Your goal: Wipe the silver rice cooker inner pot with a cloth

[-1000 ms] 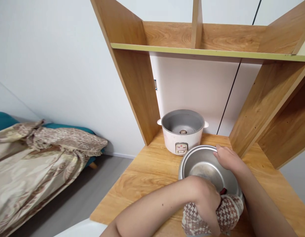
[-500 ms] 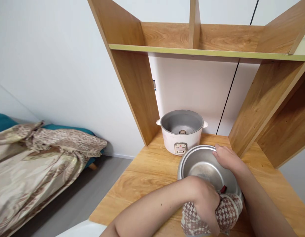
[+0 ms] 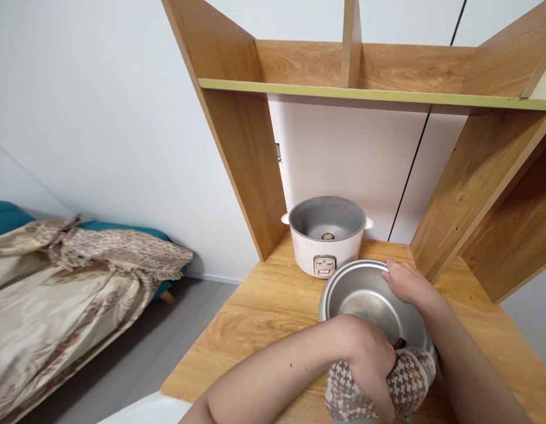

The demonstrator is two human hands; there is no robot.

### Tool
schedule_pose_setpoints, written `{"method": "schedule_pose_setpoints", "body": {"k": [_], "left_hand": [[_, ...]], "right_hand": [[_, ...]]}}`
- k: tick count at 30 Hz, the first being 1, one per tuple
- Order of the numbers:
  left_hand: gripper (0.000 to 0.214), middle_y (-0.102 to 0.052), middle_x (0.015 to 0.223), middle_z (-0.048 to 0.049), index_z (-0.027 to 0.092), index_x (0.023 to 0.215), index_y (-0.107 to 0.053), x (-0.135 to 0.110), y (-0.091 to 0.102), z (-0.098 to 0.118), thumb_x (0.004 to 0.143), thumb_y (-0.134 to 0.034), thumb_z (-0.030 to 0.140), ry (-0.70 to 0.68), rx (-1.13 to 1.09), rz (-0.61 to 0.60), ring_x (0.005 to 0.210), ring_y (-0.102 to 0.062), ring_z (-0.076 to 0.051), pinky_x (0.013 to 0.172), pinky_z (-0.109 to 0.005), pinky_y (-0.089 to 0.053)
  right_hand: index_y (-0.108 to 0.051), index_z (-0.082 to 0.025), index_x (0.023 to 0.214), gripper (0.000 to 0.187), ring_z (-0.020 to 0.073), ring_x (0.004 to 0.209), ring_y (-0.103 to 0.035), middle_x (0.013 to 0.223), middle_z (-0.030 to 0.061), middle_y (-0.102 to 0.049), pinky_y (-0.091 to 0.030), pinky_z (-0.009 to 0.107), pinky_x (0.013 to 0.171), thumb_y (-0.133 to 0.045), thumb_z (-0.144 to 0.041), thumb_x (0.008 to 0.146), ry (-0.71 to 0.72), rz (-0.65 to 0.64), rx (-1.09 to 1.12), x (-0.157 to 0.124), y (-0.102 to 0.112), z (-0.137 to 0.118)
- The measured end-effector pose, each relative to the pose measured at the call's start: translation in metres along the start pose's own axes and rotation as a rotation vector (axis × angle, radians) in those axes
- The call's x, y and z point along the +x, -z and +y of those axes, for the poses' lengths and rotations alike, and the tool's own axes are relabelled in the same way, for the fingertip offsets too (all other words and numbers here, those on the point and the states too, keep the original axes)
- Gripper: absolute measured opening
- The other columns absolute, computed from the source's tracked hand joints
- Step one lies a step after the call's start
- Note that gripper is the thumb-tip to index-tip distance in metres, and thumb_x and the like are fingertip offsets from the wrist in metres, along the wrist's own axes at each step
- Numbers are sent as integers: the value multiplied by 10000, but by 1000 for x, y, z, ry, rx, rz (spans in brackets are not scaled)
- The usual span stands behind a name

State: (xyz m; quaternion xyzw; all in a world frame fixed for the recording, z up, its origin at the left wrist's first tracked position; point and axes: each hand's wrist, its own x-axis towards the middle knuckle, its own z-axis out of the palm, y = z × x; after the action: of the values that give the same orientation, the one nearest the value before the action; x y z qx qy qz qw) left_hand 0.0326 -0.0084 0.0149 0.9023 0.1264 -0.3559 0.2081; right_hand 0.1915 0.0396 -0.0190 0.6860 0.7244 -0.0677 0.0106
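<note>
My left hand (image 3: 367, 359) is closed tight round a checked cloth (image 3: 409, 380), bunched at the near rim of the metal pot (image 3: 356, 294). Whether the cloth presses inside the wall or only over the rim I cannot quite tell. My right hand (image 3: 409, 284) curls over the far right rim. The pot sits on the desk (image 3: 264, 306) between both hands, with the rice cooker (image 3: 326, 241) just behind it.

Two arms of one person, both bare from the lower edge of view up to the fingers. The left hand (image 3: 370, 359) shows at the near rim of the metal pot (image 3: 365, 297), its forearm (image 3: 277, 371) dotted with a few small moles. The right hand (image 3: 407, 284) shows at the pot's far right rim, its forearm (image 3: 471, 365) plain and unmarked.
</note>
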Motion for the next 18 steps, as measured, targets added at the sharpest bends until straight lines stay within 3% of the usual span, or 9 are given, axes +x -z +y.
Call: {"method": "schedule_pose_setpoints", "body": {"k": [7, 11, 18], "left_hand": [[819, -763, 1038, -227, -7, 1238, -686, -1, 1, 2, 695, -645, 604, 2, -23, -4, 835, -725, -314, 736, -375, -556], [743, -768, 1068, -208, 30, 1249, -693, -2, 1, 4, 726, -640, 555, 1, -27, -11, 905, -731, -319, 786, -373, -556], [695, -770, 1041, -221, -2, 1207, -710, -7, 5, 8, 772, -620, 533, -6, -3, -49, 868, -736, -286, 735, -322, -551]], "right_hand": [[-594, -151, 1126, 302, 297, 1049, -681, 1148, 193, -720, -420, 355, 781, -369, -329, 1031, -7, 4, 5, 1, -1, 1], [-595, -151, 1132, 307, 295, 1053, -681, 1150, 191, -721, -421, 356, 790, -365, -328, 1031, -6, 5, 5, 0, -1, 1], [-595, -147, 1144, 303, 293, 1057, -684, 1163, 197, -721, -425, 352, 791, -374, -320, 1030, -1, 4, 4, 0, 1, -1]]}}
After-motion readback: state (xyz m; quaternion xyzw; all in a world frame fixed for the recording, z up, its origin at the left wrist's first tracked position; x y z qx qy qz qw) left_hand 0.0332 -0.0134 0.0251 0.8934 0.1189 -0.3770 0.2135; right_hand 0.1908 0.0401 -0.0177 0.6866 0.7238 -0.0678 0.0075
